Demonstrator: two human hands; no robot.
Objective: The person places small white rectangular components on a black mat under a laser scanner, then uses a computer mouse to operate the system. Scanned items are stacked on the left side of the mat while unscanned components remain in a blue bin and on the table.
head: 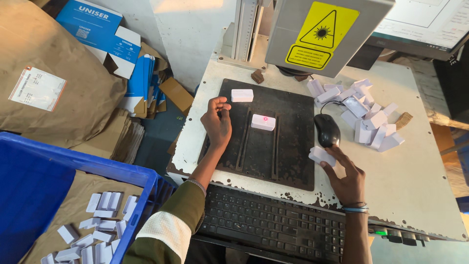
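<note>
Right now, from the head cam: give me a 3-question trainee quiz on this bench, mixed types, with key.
1. True or false: a white block lying on the dark plate has a red dot on it.
2. Multiple choice: what does the right hand hold? A) the black mouse B) a white block C) the keyboard
3. Fill in: the left hand rests on the dark ____.

Key:
1. True.
2. B: the held white block sits in its fingers, just below the mouse.
3. Plate; the keyboard lies nearer the person.
</note>
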